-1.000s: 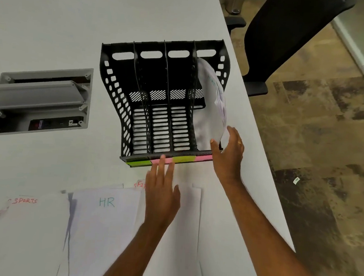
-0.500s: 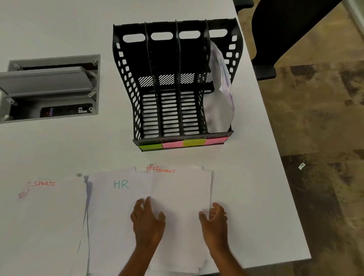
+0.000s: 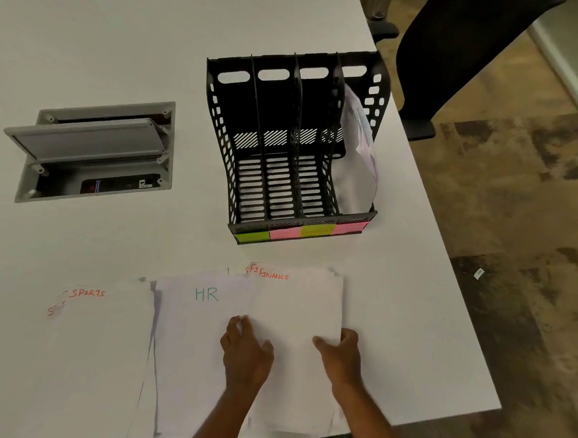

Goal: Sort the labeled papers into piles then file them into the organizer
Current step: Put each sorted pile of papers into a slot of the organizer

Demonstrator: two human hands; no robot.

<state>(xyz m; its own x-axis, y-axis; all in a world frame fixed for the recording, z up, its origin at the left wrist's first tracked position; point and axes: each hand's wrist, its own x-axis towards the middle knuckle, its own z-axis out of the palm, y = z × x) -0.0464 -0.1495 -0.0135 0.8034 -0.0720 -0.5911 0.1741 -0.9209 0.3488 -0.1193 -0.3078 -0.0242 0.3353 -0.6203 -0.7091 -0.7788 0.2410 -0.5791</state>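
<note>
White surface [image 3: 155, 55], bearing all. Black organizer [image 3: 286, 143], four slots, papers in the rightmost only. Three piles before it: SPORTS [image 3: 101, 342], HR [image 3: 197, 332], FINANCE [image 3: 298, 305]. My left hand [image 3: 245, 352] and right hand [image 3: 341, 354]: fingers loosely spread, pressing the FINANCE pile's two sides.

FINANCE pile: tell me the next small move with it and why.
Probably close both hands on the FINANCE pile and lift it off the table. The left hand and right hand already rest at its two side edges. In the organizer, only the rightmost slot holds filed papers; the other three look empty, so this pile likely goes in next.
</note>
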